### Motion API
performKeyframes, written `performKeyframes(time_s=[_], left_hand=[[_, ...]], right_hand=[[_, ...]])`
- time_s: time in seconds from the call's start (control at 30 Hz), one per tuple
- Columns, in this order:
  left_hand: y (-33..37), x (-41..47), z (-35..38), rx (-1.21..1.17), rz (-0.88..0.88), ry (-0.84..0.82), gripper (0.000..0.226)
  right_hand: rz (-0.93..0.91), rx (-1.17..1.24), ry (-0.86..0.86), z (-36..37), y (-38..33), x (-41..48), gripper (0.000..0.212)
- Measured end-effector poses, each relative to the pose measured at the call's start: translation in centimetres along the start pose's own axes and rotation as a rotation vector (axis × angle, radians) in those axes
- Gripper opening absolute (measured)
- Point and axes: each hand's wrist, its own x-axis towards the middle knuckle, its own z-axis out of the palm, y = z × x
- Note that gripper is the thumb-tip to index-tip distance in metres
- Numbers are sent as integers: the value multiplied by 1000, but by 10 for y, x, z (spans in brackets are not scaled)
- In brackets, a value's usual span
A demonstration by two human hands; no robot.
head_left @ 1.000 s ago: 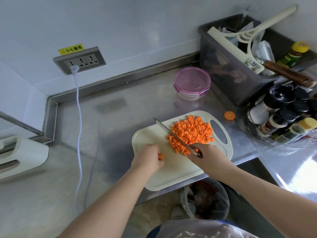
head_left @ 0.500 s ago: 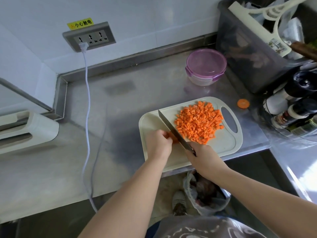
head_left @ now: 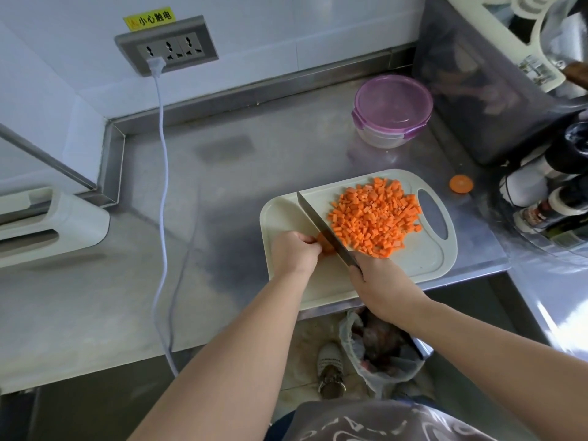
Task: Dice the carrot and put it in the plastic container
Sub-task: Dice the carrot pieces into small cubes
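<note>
A pile of diced carrot [head_left: 375, 216] covers the right half of the pale cutting board [head_left: 420, 265]. My left hand [head_left: 294, 251] pinches a small leftover carrot piece [head_left: 326, 246] on the board. My right hand [head_left: 378, 281] grips the knife [head_left: 321, 226], whose blade lies down against that piece, between it and the pile. The plastic container [head_left: 393, 111], with its purple lid on, stands on the counter behind the board. A lone carrot slice [head_left: 461, 183] lies on the counter to the right.
A dark storage bin [head_left: 471, 100] and a rack of bottles [head_left: 547, 198] crowd the right side. A white cable [head_left: 162, 198] hangs from the wall socket [head_left: 167, 47] across the steel counter. A white appliance [head_left: 47, 224] sits at left. A bagged waste bin [head_left: 381, 351] stands on the floor below.
The knife came down from beside the pile onto the carrot piece in my left hand. The camera has moved closer and shifted the scene rightward.
</note>
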Motion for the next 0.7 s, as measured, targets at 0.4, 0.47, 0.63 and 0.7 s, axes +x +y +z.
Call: performKeyframes(time_s=[0.4,0.47,0.63,0.7], left_hand=[[4,-1,-4,-52,-46,-28,41],[4,-1,-4,-37,-35,-27,31],[4,-1,-5,-37,-20,-31,27],[3,0,-5,-34,-12,-34,26]], right_hand=[[-13,-214,-7,-8,-17,-6,23],[-3,-203,-18,-9,-17,-8,28],[26,-174,9,-7,-18,-7,22],[29,-178,3,-6,-17,-6,21]])
